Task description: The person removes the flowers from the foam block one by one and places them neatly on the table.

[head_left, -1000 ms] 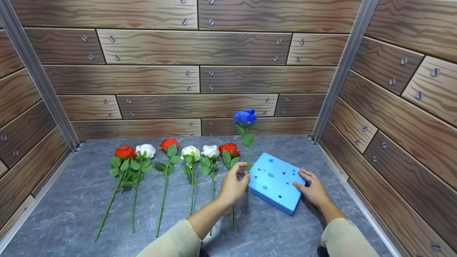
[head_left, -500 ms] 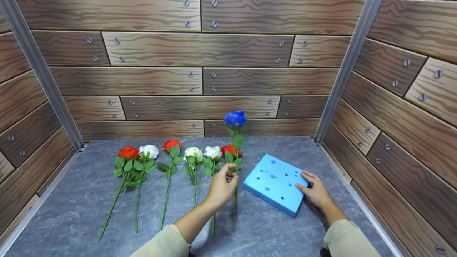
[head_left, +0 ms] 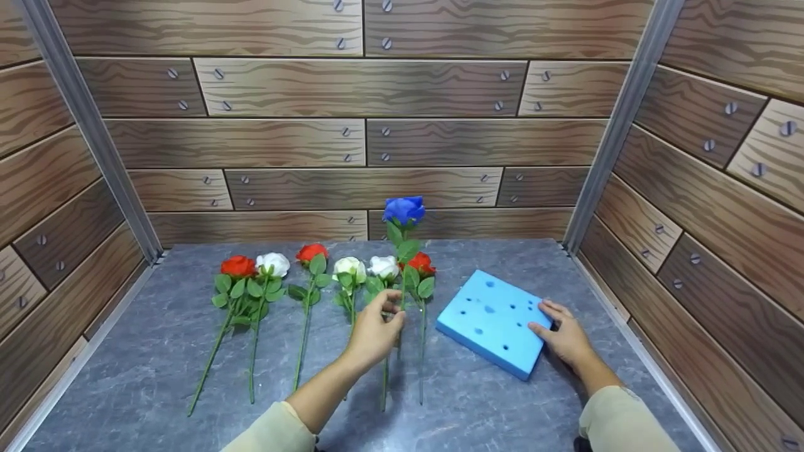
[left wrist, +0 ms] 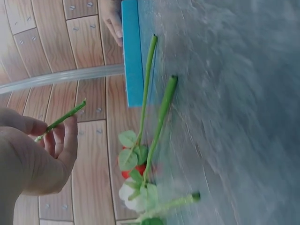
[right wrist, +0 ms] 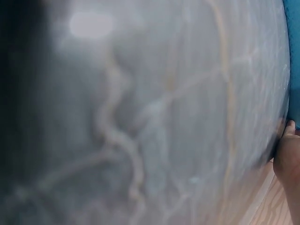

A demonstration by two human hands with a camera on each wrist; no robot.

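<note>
My left hand [head_left: 375,329] pinches the green stem of a blue rose [head_left: 404,210] between thumb and fingers. The rose stands upright above the table, and its cut stem end [left wrist: 75,110] sticks out past the fingers in the left wrist view. Right of it lies a light blue foam block [head_left: 487,314] with several holes in its top. My right hand [head_left: 568,336] rests on the block's right corner, thumb and fingers fairly straight. Behind the held stem are a red rose [head_left: 422,263] and a white rose [head_left: 383,267], lying on the table.
Farther left lie a cream rose [head_left: 349,270], a red rose [head_left: 312,253], a white rose [head_left: 272,264] and another red rose [head_left: 239,266], stems toward me. Wood-patterned walls [head_left: 282,141] enclose the grey marbled table [head_left: 157,376].
My left hand has carried the blue rose leftward, away from the foam block and over the lying roses. The right hand has stayed on the block. The head view has shifted slightly.
</note>
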